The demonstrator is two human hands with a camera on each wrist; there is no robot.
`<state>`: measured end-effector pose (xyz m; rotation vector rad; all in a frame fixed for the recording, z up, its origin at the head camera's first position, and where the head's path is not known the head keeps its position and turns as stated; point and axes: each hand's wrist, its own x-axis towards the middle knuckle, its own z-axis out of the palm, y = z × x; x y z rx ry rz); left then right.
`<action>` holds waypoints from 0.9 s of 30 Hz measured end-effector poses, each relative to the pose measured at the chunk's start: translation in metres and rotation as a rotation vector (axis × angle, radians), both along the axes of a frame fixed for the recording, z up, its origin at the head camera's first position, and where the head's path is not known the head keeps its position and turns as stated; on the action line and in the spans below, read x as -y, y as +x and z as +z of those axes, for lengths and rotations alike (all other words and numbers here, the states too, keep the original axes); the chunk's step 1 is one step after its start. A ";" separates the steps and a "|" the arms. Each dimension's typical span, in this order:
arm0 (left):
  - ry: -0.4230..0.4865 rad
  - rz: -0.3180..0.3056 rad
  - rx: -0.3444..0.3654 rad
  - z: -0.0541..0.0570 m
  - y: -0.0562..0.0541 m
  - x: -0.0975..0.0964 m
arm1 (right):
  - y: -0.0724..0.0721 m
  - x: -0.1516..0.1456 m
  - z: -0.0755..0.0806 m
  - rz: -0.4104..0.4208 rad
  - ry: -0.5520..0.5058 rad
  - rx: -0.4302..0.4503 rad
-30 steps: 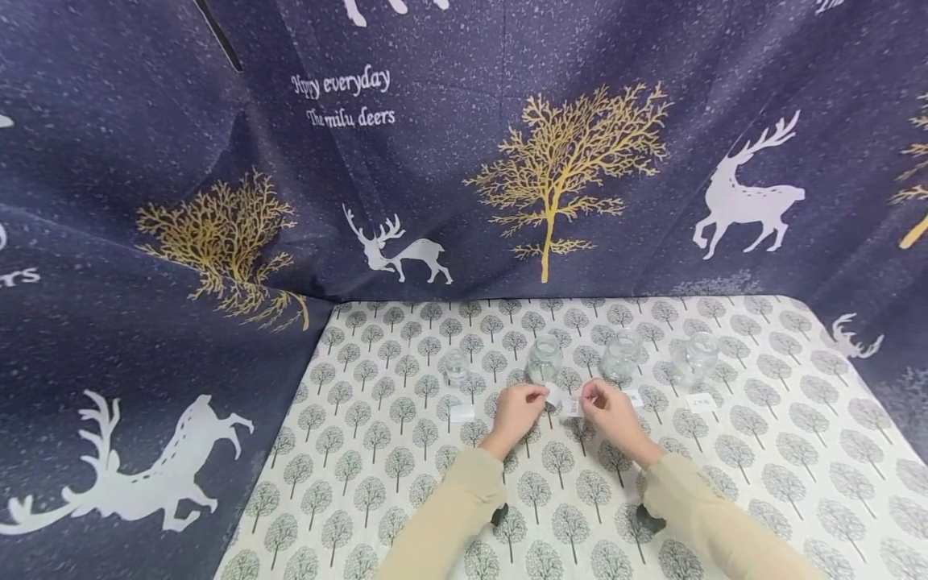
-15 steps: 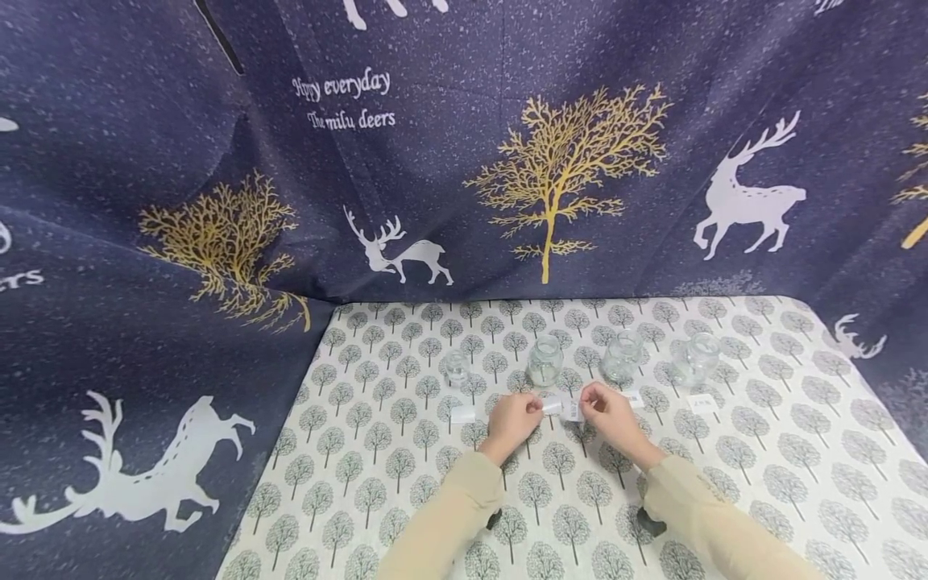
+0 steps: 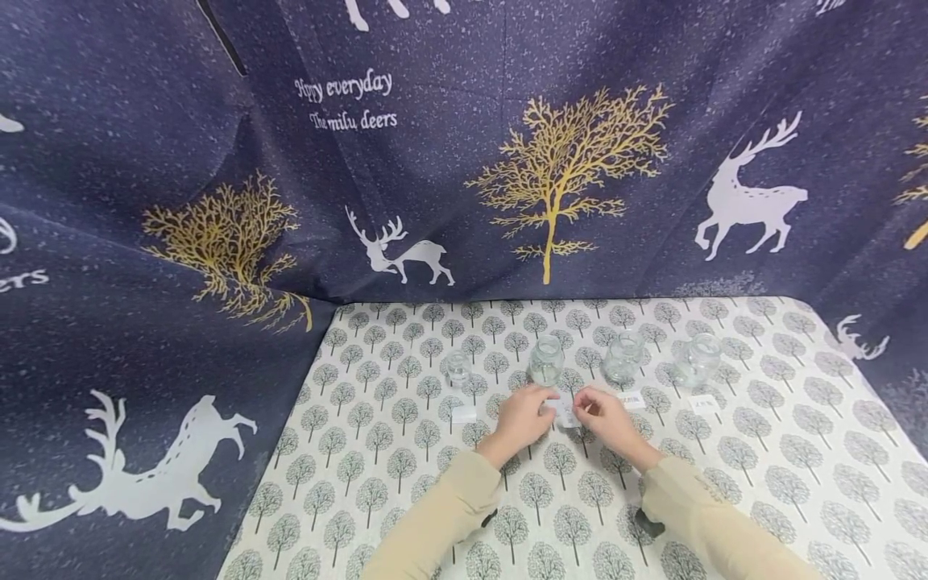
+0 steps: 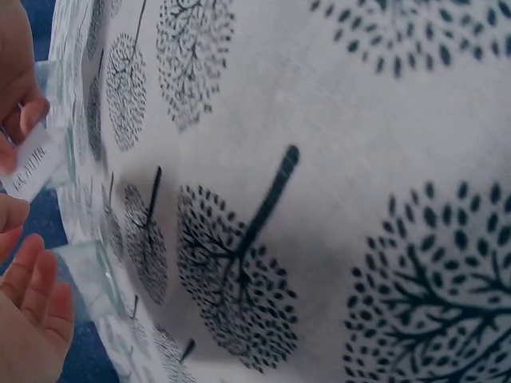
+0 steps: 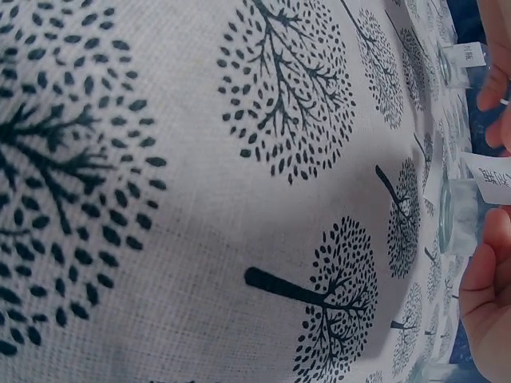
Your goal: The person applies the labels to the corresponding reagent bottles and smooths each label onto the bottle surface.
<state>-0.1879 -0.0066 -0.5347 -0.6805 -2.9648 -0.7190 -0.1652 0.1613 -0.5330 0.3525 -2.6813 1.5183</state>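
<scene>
In the head view my right hand [image 3: 605, 415] pinches a small white paper label [image 3: 565, 411] with printed characters, which the right wrist view shows as a curved label [image 5: 491, 177]. My left hand [image 3: 522, 419] is close on the label's left side. A thin white paper strip [image 5: 505, 102] shows between its thumb and fingers, partly hidden. Just behind my hands stands a clear glass jar [image 3: 546, 361]. Further right are a second glass jar [image 3: 622, 358] and a third glass jar [image 3: 698, 360]; a smaller glass jar [image 3: 457, 367] stands to the left.
White labels lie in front of the other jars: a left label [image 3: 464, 414], a label [image 3: 629, 400] beside my right hand, and a right label [image 3: 702, 403]. The table [image 3: 406, 515] wears a tree-print cloth. A dark blue deer-print curtain [image 3: 449, 161] hangs at its back and left.
My left hand first drew back from the jar with the white strip, then came forward and right again, its fingers now nearer the label. My right hand moved slightly left.
</scene>
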 end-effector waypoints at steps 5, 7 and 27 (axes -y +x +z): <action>-0.004 -0.057 -0.025 0.005 0.004 -0.004 | 0.000 0.001 0.000 0.032 0.062 -0.031; -0.009 -0.071 -0.039 0.006 0.004 -0.005 | 0.001 0.002 0.001 0.046 0.062 -0.001; 0.595 0.204 0.296 -0.014 -0.003 0.004 | -0.011 0.007 0.003 -0.087 -0.037 0.164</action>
